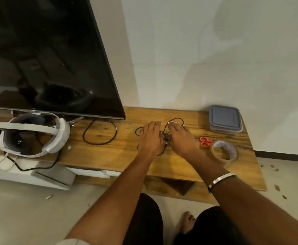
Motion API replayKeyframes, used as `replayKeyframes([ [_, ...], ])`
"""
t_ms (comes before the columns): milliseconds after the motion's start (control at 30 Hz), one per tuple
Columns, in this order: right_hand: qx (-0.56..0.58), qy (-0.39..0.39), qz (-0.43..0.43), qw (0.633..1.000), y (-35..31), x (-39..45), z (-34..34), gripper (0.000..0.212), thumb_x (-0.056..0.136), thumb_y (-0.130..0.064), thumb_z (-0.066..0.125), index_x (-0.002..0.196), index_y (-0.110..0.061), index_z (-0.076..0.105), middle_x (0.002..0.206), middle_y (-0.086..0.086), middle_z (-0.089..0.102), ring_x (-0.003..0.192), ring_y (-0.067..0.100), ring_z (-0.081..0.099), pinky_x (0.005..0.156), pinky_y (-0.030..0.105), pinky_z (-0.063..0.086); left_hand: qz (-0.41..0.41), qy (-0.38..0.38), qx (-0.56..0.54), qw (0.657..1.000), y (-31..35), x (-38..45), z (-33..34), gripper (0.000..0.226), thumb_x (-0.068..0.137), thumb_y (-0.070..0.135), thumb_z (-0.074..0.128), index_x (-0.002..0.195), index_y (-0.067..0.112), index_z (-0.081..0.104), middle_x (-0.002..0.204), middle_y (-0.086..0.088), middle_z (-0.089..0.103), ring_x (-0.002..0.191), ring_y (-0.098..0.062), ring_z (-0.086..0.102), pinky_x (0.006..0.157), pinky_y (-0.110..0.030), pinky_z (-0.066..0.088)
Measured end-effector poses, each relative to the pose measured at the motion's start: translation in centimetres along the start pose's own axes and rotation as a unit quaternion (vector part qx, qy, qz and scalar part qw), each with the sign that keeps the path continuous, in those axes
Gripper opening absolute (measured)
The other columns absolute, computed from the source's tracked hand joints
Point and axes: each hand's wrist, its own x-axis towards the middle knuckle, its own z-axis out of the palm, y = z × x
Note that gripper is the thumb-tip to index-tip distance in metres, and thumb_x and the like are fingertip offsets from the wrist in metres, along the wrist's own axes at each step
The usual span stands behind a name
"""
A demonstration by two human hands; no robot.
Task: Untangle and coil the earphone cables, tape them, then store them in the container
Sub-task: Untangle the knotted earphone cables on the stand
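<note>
Fingers of left hand (pixel 151 137) and right hand (pixel 181 137) extended flat over tangled thin black earphone cables (pixel 175 119) on long wooden shelf (pixel 109 152); no firm grip visible. Untangling stage, probably just begun. Next: lifting one strand free. Grey-lidded plastic container (pixel 225 119), clear tape roll (pixel 224 151) waiting at right.

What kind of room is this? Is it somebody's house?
Probably a living room in a home. A big flat television stands on a low wooden TV stand against a plain wall, with a tiled floor below. The person's hands work on black earphone cables there.
</note>
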Motion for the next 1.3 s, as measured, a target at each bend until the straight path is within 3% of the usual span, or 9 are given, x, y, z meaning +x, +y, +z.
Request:
replayKeyframes([
  [167, -0.013, 0.011, -0.012, 1.000, 0.0, -0.6, 2.9, 0.040, 0.088, -0.012, 0.049, 0.128, -0.015, 0.047, 0.131, 0.005, 0.051, 0.124, 0.025, 0.047, 0.104, 0.038, 0.036, -0.003, -0.027, 0.025, 0.999, -0.9, -0.8, 2.4, 0.042, 0.095, 0.024, 0.046, 0.136, 0.015, 0.046, 0.140, -0.006, 0.044, 0.131, -0.025, 0.037, 0.111, -0.039, 0.031],
  [433, -0.026, 0.000, -0.015, 1.000, -0.4, -0.3, 5.4, 0.032, 0.088, -0.014, 0.049, 0.119, -0.017, 0.056, 0.128, 0.005, 0.047, 0.121, 0.027, 0.043, 0.101, 0.039, 0.038, 0.003, -0.047, 0.036, 0.998, -1.7, -1.8, 4.7, 0.038, 0.094, 0.017, 0.051, 0.133, 0.016, 0.047, 0.149, -0.005, 0.034, 0.139, -0.025, 0.029, 0.113, -0.042, 0.025],
  [633, -0.016, 0.001, -0.007, 1.000, 0.0, 0.2, 6.2, 0.030, 0.088, -0.014, 0.051, 0.118, -0.018, 0.055, 0.128, 0.006, 0.045, 0.120, 0.027, 0.043, 0.099, 0.039, 0.039, 0.009, -0.038, 0.014, 0.999, -2.1, -1.6, 5.4, 0.039, 0.090, 0.008, 0.056, 0.129, 0.014, 0.050, 0.142, -0.006, 0.041, 0.134, -0.025, 0.035, 0.108, -0.038, 0.030],
  [833, -0.016, -0.012, -0.020, 1.000, 0.3, -0.2, 6.4, 0.040, 0.085, -0.009, 0.056, 0.122, -0.022, 0.051, 0.135, 0.008, 0.040, 0.122, 0.029, 0.040, 0.098, 0.042, 0.039, 0.010, -0.034, 0.012, 0.999, -2.5, -1.4, 5.6, 0.044, 0.089, 0.007, 0.058, 0.131, 0.015, 0.048, 0.143, -0.005, 0.040, 0.136, -0.024, 0.033, 0.110, -0.040, 0.031],
  [967, -0.010, 0.024, -0.044, 0.999, 0.2, -0.5, 6.1, 0.042, 0.084, -0.007, 0.056, 0.122, -0.024, 0.050, 0.129, 0.008, 0.041, 0.116, 0.029, 0.042, 0.093, 0.042, 0.043, 0.011, -0.030, 0.005, 0.999, -2.5, -1.5, 5.7, 0.049, 0.088, 0.005, 0.059, 0.134, 0.015, 0.045, 0.143, -0.004, 0.040, 0.136, -0.023, 0.033, 0.112, -0.040, 0.030],
  [1167, -0.026, 0.019, -0.047, 0.998, 0.5, -0.1, 6.3, 0.023, 0.086, -0.019, 0.061, 0.108, -0.020, 0.063, 0.122, 0.008, 0.048, 0.111, 0.031, 0.046, 0.089, 0.045, 0.047, 0.012, -0.016, -0.001, 1.000, -3.1, -1.4, 5.7, 0.038, 0.090, 0.008, 0.057, 0.126, 0.016, 0.048, 0.135, -0.003, 0.042, 0.128, -0.022, 0.039, 0.106, -0.035, 0.034],
  [1300, -0.065, 0.021, -0.047, 0.997, 0.7, 0.2, 6.8, 0.016, 0.082, -0.023, 0.064, 0.097, -0.017, 0.067, 0.118, 0.009, 0.054, 0.104, 0.032, 0.052, 0.082, 0.045, 0.050, 0.012, -0.017, -0.014, 1.000, -3.3, -1.7, 5.4, 0.047, 0.085, 0.008, 0.061, 0.128, 0.017, 0.046, 0.140, -0.004, 0.034, 0.127, -0.024, 0.038, 0.105, -0.039, 0.039],
])
